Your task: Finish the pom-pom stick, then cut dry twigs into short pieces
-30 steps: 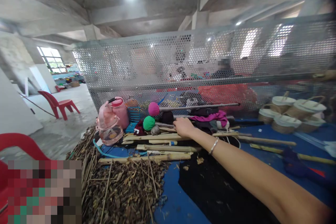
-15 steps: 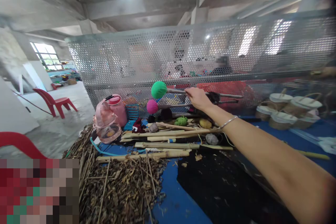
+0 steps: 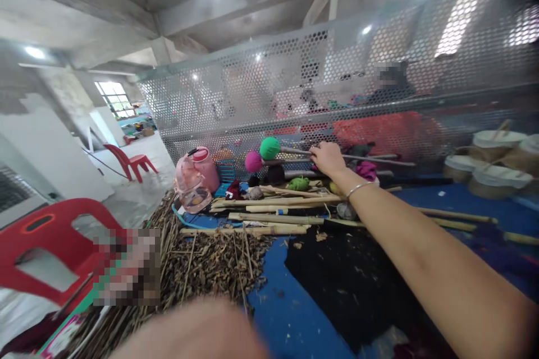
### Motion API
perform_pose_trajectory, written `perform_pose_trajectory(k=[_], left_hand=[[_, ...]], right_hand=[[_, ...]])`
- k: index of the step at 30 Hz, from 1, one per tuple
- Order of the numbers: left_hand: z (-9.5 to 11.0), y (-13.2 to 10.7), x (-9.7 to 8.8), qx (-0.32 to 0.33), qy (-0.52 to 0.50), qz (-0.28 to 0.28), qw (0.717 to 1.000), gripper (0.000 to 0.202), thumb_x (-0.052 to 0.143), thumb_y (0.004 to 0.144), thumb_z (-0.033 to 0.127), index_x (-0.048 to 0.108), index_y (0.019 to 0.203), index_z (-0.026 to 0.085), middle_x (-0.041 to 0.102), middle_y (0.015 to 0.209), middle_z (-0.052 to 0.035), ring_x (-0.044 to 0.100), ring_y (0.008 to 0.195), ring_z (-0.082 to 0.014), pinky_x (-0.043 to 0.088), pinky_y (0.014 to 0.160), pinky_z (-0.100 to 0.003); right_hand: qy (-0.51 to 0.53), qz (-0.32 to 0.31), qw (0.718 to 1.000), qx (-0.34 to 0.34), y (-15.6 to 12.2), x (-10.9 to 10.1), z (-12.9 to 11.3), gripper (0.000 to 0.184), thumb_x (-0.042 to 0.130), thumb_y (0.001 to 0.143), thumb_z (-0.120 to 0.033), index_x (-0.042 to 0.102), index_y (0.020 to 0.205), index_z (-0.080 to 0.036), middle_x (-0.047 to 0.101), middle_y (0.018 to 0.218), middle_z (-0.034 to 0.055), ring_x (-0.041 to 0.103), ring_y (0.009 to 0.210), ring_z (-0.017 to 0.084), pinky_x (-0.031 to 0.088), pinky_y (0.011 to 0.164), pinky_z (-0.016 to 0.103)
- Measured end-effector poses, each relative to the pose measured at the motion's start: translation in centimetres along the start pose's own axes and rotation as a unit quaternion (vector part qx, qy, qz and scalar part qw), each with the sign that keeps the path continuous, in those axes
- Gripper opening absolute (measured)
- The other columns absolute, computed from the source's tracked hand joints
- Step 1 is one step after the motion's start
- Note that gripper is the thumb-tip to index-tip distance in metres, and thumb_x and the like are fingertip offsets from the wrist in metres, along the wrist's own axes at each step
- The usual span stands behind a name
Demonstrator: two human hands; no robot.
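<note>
My right hand [image 3: 329, 158] reaches far over the blue table [image 3: 290, 320] and is closed round a thin rod [image 3: 374, 158] that carries a green yarn ball [image 3: 269, 148] on its left end, held above the clutter. A pink yarn ball [image 3: 253, 161] on a second rod sits just below it. Beneath my hand lie bamboo sticks [image 3: 269, 217] and small yarn balls [image 3: 298, 183]. My left arm [image 3: 197, 331] shows only as a blur at the bottom edge, and its fingers are not visible.
A perforated metal screen [image 3: 261, 101] walls the table's far side, with a person behind it. A pink water jug [image 3: 196, 179] stands at left by a pile of dry stalks [image 3: 202, 263]. Black cloth [image 3: 345, 280] lies at centre. Woven baskets [image 3: 492, 162] sit far right, red chairs [image 3: 50, 247] at left.
My right hand took hold of the rod with the green ball off the pile and lifted it. The view has since swung left, and my blurred left arm has entered at the bottom.
</note>
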State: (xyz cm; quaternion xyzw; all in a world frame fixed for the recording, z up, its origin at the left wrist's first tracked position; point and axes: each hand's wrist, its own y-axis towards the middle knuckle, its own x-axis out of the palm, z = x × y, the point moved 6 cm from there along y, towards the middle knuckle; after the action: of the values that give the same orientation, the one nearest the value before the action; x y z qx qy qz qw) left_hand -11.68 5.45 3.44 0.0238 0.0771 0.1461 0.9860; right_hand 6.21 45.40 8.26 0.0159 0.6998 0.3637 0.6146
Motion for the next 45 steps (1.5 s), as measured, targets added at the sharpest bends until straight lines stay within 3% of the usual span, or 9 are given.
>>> perform_pose_trajectory(k=[4, 7, 9, 18, 21, 24, 31, 38, 45], left_hand=[[9.3, 13.6, 5.9, 0.192, 0.287, -0.109, 0.932, 0.042, 0.058, 0.079, 0.036, 0.053, 0.120, 0.027, 0.052, 0.129, -0.0049, 0.042, 0.121, -0.0268, 0.040, 0.095, -0.045], [12.7, 22.3, 11.5, 0.386, 0.588, -0.073, 0.707, 0.040, 0.053, 0.082, 0.023, 0.051, 0.122, 0.018, 0.047, 0.134, -0.0109, 0.037, 0.123, -0.0271, 0.028, 0.102, -0.046], [12.0, 26.8, 13.4, 0.385, 0.687, -0.015, 0.616, 0.035, 0.045, 0.086, 0.021, 0.050, 0.121, 0.018, 0.053, 0.126, -0.0116, 0.043, 0.115, -0.0243, 0.029, 0.097, -0.043], [8.1, 33.1, 14.9, 0.354, 0.723, -0.017, 0.593, 0.016, 0.057, 0.079, 0.024, 0.068, 0.075, 0.013, 0.067, 0.080, -0.0155, 0.044, 0.098, -0.0300, 0.025, 0.083, -0.044], [8.0, 33.4, 15.3, 0.349, 0.730, -0.017, 0.588, 0.016, 0.059, 0.078, 0.025, 0.069, 0.077, 0.013, 0.067, 0.080, -0.0148, 0.044, 0.098, -0.0296, 0.023, 0.083, -0.043], [7.7, 33.4, 15.0, 0.345, 0.730, -0.005, 0.590, 0.016, 0.053, 0.080, 0.020, 0.068, 0.081, 0.014, 0.068, 0.083, -0.0147, 0.044, 0.098, -0.0289, 0.023, 0.084, -0.043], [7.5, 33.9, 13.8, 0.339, 0.722, -0.011, 0.603, 0.021, 0.047, 0.083, 0.020, 0.066, 0.086, 0.012, 0.068, 0.085, -0.0162, 0.052, 0.094, -0.0286, 0.026, 0.082, -0.042], [7.6, 34.1, 13.4, 0.324, 0.733, -0.067, 0.595, 0.022, 0.046, 0.083, 0.015, 0.068, 0.082, 0.014, 0.070, 0.079, -0.0122, 0.063, 0.080, -0.0213, 0.031, 0.075, -0.034], [12.5, 32.3, 9.0, 0.322, 0.746, -0.011, 0.583, 0.024, 0.043, 0.087, 0.024, 0.064, 0.096, 0.018, 0.070, 0.087, -0.0102, 0.063, 0.085, -0.0222, 0.034, 0.078, -0.034]], right_hand=[[-0.008, -0.025, 0.998, 0.057, -0.9, -0.8, -0.1, 0.031, 0.043, 0.089, -0.030, 0.066, 0.099, -0.013, 0.061, 0.103, 0.0190, 0.053, 0.101, 0.029, 0.036, 0.080, 0.038], [-0.006, -0.055, 0.995, 0.083, -1.0, -0.7, 0.1, 0.029, 0.041, 0.090, -0.029, 0.063, 0.103, -0.016, 0.067, 0.095, 0.0146, 0.060, 0.092, 0.023, 0.040, 0.077, 0.032], [-0.008, -0.062, 0.992, 0.106, -1.3, -0.6, 1.1, 0.033, 0.042, 0.090, -0.035, 0.057, 0.114, -0.017, 0.066, 0.103, 0.0141, 0.060, 0.097, 0.022, 0.041, 0.080, 0.031], [-0.030, -0.177, 0.938, 0.295, -4.4, 1.8, 7.7, 0.094, 0.040, 0.065, -0.081, 0.061, 0.110, -0.002, 0.061, 0.106, 0.0317, 0.057, 0.101, 0.044, 0.039, 0.080, 0.060], [-0.038, -0.188, 0.941, 0.278, -4.2, 2.9, 6.3, 0.073, 0.056, 0.067, -0.065, 0.064, 0.107, -0.005, 0.063, 0.107, 0.0281, 0.055, 0.105, 0.043, 0.032, 0.087, 0.064], [-0.027, -0.172, 0.959, 0.222, -4.1, 2.6, 5.7, 0.044, 0.062, 0.072, -0.036, 0.065, 0.106, -0.008, 0.065, 0.108, 0.0220, 0.060, 0.102, 0.032, 0.039, 0.090, 0.045], [-0.001, -0.199, 0.977, 0.079, -2.7, -4.1, 9.0, 0.032, 0.058, 0.073, -0.023, 0.065, 0.103, -0.016, 0.069, 0.102, 0.0039, 0.062, 0.093, 0.020, 0.043, 0.077, 0.023], [-0.043, -0.271, 0.960, 0.055, -5.7, -1.1, 4.4, 0.049, 0.071, 0.059, -0.027, 0.062, 0.105, -0.015, 0.066, 0.106, 0.0138, 0.061, 0.096, 0.029, 0.045, 0.077, 0.035], [-0.074, -0.267, 0.959, 0.054, -4.2, -1.7, -2.3, 0.072, 0.075, 0.048, -0.059, 0.063, 0.105, -0.016, 0.061, 0.113, 0.0208, 0.053, 0.105, 0.043, 0.039, 0.084, 0.059]])
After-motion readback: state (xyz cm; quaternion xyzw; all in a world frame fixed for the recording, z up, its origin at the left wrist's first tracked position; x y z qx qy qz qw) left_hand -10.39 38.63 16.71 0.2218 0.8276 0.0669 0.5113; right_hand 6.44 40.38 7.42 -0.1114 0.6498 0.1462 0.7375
